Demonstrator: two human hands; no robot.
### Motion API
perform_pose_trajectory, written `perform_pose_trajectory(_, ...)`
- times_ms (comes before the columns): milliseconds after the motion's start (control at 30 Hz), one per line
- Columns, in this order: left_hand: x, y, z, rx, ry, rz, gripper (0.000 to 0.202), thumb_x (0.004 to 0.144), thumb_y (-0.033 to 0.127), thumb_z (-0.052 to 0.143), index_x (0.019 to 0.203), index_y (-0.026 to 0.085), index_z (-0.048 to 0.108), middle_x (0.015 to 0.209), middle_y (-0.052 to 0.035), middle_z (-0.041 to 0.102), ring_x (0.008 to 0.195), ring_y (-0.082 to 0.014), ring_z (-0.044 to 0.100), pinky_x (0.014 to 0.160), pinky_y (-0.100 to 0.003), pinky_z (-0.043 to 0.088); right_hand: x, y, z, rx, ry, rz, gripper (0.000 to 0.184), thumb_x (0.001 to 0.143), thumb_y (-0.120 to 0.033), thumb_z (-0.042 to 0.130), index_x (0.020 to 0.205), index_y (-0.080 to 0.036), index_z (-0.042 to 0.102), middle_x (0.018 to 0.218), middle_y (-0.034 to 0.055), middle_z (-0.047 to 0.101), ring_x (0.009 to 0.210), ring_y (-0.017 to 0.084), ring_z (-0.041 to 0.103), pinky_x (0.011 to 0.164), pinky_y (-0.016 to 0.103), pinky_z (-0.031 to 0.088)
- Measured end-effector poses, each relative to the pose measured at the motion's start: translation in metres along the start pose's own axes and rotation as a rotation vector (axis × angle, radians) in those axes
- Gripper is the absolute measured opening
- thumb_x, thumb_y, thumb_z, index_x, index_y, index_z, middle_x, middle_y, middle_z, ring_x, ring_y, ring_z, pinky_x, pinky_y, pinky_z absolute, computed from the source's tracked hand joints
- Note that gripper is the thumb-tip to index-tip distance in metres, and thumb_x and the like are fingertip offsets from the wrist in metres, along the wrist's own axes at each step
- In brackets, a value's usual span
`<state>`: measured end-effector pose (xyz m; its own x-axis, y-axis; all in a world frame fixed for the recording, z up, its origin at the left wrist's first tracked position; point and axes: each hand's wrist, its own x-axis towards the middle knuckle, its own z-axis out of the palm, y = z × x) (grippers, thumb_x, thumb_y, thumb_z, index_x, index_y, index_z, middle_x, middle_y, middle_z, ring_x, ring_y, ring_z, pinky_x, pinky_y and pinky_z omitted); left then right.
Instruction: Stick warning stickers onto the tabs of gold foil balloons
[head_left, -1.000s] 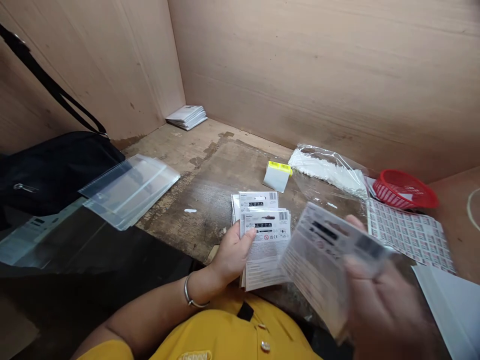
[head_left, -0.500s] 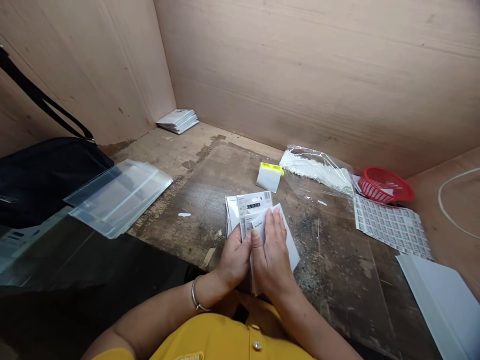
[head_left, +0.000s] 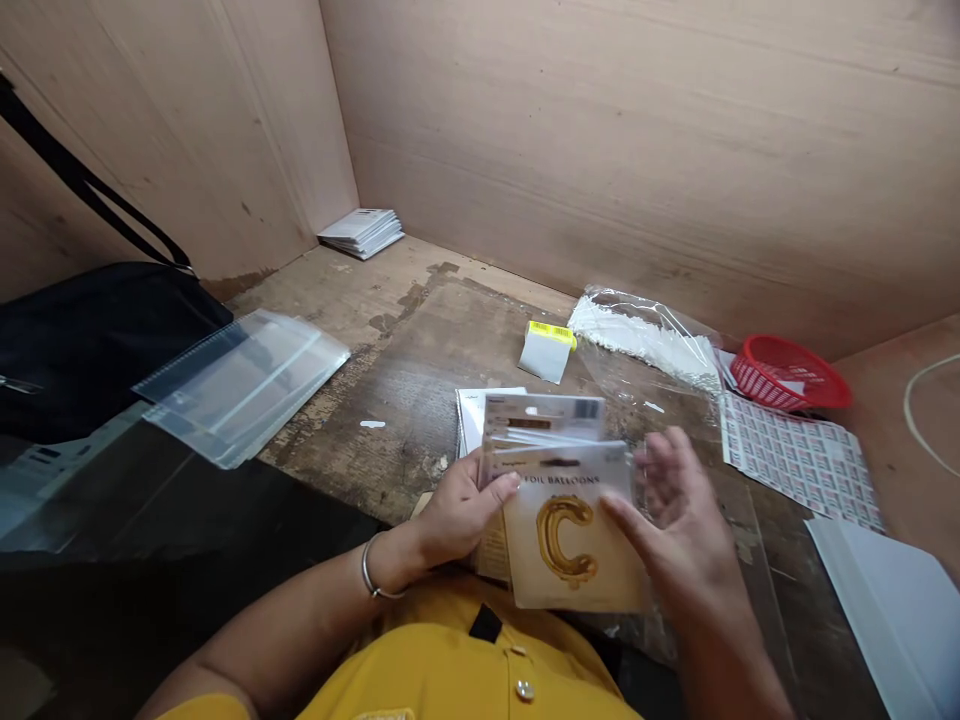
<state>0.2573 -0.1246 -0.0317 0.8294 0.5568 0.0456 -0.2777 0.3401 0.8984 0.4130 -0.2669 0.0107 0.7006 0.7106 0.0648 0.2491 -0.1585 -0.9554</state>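
Gripping a stack of packets (head_left: 546, 408) by its left side, the person's left hand (head_left: 456, 512) holds it over the near table edge (head_left: 346, 482); the right hand (head_left: 688, 530), blurred and loosely spread, has its thumb over the gold-lettered front packet (head_left: 577, 535).

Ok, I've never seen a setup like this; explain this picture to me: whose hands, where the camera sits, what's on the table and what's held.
There is no machine here, just a person's two bare hands. The camera is worn on that person's head, looking forward and down. The left hand holds a bunch of flat packets; the front packet reads "FOIL BALLOONS" and shows a golden letter C. The right hand, slightly blurred, has its thumb at that packet's right side. The worn wooden table carries clear plastic sheets near its edge, a white stack in the far corner, a printed sheet and a red basket.
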Motion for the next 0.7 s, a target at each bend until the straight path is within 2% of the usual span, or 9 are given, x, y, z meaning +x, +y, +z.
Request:
perform_pose_trajectory(67,-0.004,0.01,-0.002,0.147,-0.204,0.052,0.033,0.092,0.04,0.054,0.112,0.015,0.064,0.107,-0.0108,0.07,0.102,-0.0249,0.066,0.092,-0.037,0.052,-0.003,0.003,-0.015,0.043,-0.22,0.099,0.058,0.069,-0.037,0.08,0.122,-0.021,0.064,0.116,0.0127,0.069,0.098,0.031,0.067,0.079,0.041,0.057)
perform_pose_trajectory(100,-0.006,0.012,-0.002,0.241,-0.297,0.117,0.031,0.091,0.038,0.057,0.11,0.016,0.065,0.105,-0.0108,0.07,0.101,-0.0247,0.066,0.091,-0.037,0.052,-0.007,0.006,-0.018,0.023,-0.274,0.088,0.045,0.068,-0.036,0.08,0.109,-0.021,0.07,0.104,0.0112,0.073,0.089,0.03,0.069,0.074,0.039,0.058)
perform_pose_trajectory(167,-0.009,0.007,-0.004,0.431,-0.35,0.306,0.037,0.08,0.039,0.071,0.109,0.017,0.063,0.102,-0.0112,0.069,0.097,-0.0249,0.066,0.089,-0.036,0.052,-0.018,0.012,-0.015,-0.028,-0.265,-0.037,0.029,0.067,-0.032,0.08,0.094,-0.022,0.076,0.096,0.0093,0.075,0.089,0.029,0.07,0.079,0.039,0.058)
perform_pose_trajectory(267,-0.019,-0.02,-0.006,0.595,-0.155,0.498,0.058,0.063,0.043,0.083,0.109,0.017,0.058,0.097,-0.0103,0.067,0.087,-0.0228,0.066,0.081,-0.032,0.054,-0.034,0.028,0.0,-0.088,-0.247,-0.089,0.034,0.065,-0.034,0.081,0.097,-0.024,0.076,0.102,0.0093,0.075,0.096,0.029,0.07,0.087,0.041,0.057)
perform_pose_trajectory(333,-0.027,-0.039,-0.006,0.618,-0.15,0.482,0.039,0.073,0.039,0.075,0.1,0.017,0.057,0.089,-0.0078,0.067,0.078,-0.0195,0.065,0.073,-0.029,0.054,-0.04,0.039,0.009,-0.123,-0.289,0.015,0.031,0.069,-0.041,0.077,0.093,-0.022,0.076,0.095,0.0093,0.076,0.087,0.027,0.072,0.082,0.04,0.059)
perform_pose_trajectory(400,-0.032,-0.046,-0.002,0.603,-0.167,0.341,0.029,0.078,0.035,0.07,0.097,0.017,0.059,0.087,-0.0069,0.068,0.077,-0.0192,0.065,0.07,-0.029,0.053,-0.041,0.043,0.015,-0.104,-0.326,0.095,0.029,0.073,-0.045,0.073,0.089,-0.021,0.075,0.091,0.0082,0.077,0.082,0.026,0.072,0.078,0.038,0.06)
perform_pose_trajectory(533,-0.022,-0.018,0.004,0.421,0.052,-0.032,0.049,0.078,0.032,0.073,0.121,0.019,0.053,0.108,-0.0087,0.068,0.097,-0.0234,0.065,0.083,-0.034,0.054,-0.017,0.023,0.016,0.003,-0.337,0.131,0.036,0.07,-0.041,0.078,0.097,-0.019,0.073,0.098,0.009,0.076,0.086,0.027,0.072,0.075,0.035,0.061)
perform_pose_trajectory(633,0.0,0.014,-0.01,0.55,0.325,-0.021,0.065,0.077,0.034,0.074,0.134,0.022,0.047,0.128,-0.0117,0.058,0.106,-0.0247,0.06,0.091,-0.038,0.05,0.025,0.008,0.021,0.06,-0.234,0.185,0.049,0.065,-0.041,0.082,0.105,-0.015,0.07,0.104,0.0126,0.075,0.091,0.029,0.072,0.079,0.037,0.06)
perform_pose_trajectory(700,0.013,0.027,-0.025,0.55,0.516,0.013,0.074,0.075,0.03,0.074,0.141,0.021,0.042,0.142,-0.0145,0.046,0.121,-0.0271,0.052,0.101,-0.04,0.043,0.055,0.01,0.031,0.154,-0.263,0.234,0.054,0.062,-0.042,0.084,0.106,-0.015,0.069,0.108,0.0133,0.074,0.094,0.029,0.071,0.083,0.039,0.059)
